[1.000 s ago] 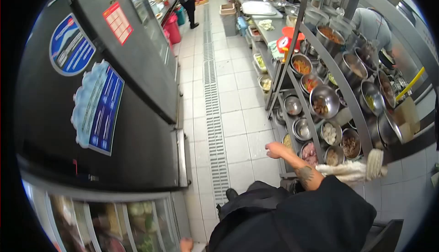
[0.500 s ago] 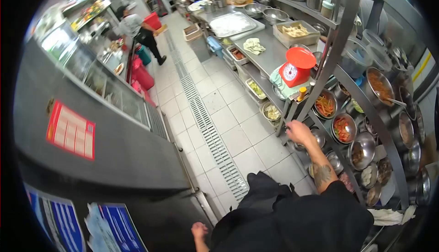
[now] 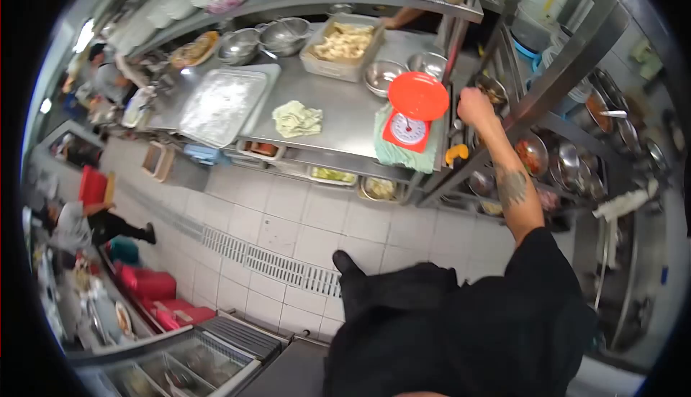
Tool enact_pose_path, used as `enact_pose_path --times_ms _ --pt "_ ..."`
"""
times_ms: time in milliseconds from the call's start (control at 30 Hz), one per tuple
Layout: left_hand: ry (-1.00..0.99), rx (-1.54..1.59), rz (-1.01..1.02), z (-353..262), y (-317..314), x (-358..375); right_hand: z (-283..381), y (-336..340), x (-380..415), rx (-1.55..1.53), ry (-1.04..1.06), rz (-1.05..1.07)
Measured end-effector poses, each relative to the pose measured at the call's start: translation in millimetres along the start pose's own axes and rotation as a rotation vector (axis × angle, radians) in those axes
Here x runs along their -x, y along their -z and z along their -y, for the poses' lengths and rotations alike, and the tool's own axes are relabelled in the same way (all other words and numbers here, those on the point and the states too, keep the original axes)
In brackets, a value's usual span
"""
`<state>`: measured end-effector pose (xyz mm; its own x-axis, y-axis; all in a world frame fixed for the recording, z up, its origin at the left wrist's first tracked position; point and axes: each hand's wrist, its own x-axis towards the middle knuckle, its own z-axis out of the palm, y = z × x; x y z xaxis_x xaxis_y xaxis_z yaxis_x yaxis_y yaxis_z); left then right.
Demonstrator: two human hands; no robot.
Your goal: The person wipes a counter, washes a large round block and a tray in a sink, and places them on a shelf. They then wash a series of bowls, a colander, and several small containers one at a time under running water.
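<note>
My right hand reaches out at the right, beside the metal rack upright and next to a small metal bowl with dark food. Its fingers are curled; whether they hold anything is hidden. Just left of it, a red scale with a round red pan rests on a green cloth at the counter's end. Below the hand is a yellow-orange object. My left hand is out of the frame.
The steel counter carries a tub of pale food, a floured tray and a crumpled cloth. A person stands at the far left, and a co-worker's hand shows behind the tub.
The view has turned right towards the counter. My right hand has moved forward, past the scale's side, to the bowls by the rack. My left hand has left the view.
</note>
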<state>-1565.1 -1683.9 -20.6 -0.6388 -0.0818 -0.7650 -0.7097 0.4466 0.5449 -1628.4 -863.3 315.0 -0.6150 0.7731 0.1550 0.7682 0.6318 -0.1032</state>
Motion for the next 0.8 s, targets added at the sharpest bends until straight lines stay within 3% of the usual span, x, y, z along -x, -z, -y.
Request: enact_pose_path --times_ms 100,167,233,267,300,333,433,500,533,567,600,633,667,700,733,767,800 --pt "-0.208 0.128 0.014 -108.1 86.6 -117.3 -35.2 -33.3 -33.2 0.045 -0.194 0.051" --pt "-0.459 0.304 0.039 -197.1 144.0 -193.6 -47.6 -64.5 -49.4 0.108 -0.182 0.296" --pt "-0.385 0.202 -0.172 -302.4 178.2 -239.9 -69.1 -131.2 -60.6 -0.093 -0.025 0.421" --pt "-0.54 0.149 -0.177 -344.1 184.4 -255.5 -71.4 -153.2 -49.6 -0.311 0.221 0.333" --pt "-0.448 0.216 -0.172 -410.2 164.1 -208.9 -60.1 -153.5 -40.2 -0.374 -0.059 0.466" --pt "-0.448 0.227 -0.169 -440.2 157.1 -211.1 -51.2 -155.5 -31.4 -0.41 -0.351 0.563" --pt "-0.499 0.067 -0.047 -474.3 129.7 -223.4 -57.8 -163.9 -31.0 -0.215 -0.306 0.376" --pt "-0.558 -0.167 0.039 -443.5 115.4 -277.0 -74.2 -164.1 -35.4 -0.215 -0.3 0.271" --pt "-0.56 -0.274 0.099 -421.7 109.0 -295.3 -45.0 -123.9 -23.6 -0.175 -0.44 0.187" --pt "-0.559 -0.387 0.163 -407.3 104.3 -300.1 -83.0 -140.9 -27.4 -0.134 -0.397 0.159" --pt "-0.412 -0.443 0.217 -403.8 99.9 -288.5 -86.9 -126.6 -16.9 -0.081 -0.284 -0.034" --pt "-0.262 -0.496 0.273 -396.6 96.9 -277.7 -86.9 -100.0 -14.7 -0.221 -0.399 0.062" --pt "-0.178 -0.483 0.294 -381.1 98.8 -278.5 -80.5 -78.2 -7.5 -0.13 -0.403 -0.079" --pt "-0.099 -0.471 0.313 -359.6 100.4 -284.8 -42.3 -30.2 2.2 -0.148 -0.288 -0.069" --pt "-0.035 -0.438 0.331 -337.0 103.6 -295.9 -56.3 -25.0 7.0 -0.217 -0.332 -0.101" --pt "0.026 -0.424 0.354 -319.4 110.9 -306.0 -22.9 7.5 11.2 -0.337 -0.358 -0.077" --pt "0.094 -0.378 0.311 -318.0 113.1 -304.4 15.3 31.7 13.6 -0.439 -0.066 -0.194"
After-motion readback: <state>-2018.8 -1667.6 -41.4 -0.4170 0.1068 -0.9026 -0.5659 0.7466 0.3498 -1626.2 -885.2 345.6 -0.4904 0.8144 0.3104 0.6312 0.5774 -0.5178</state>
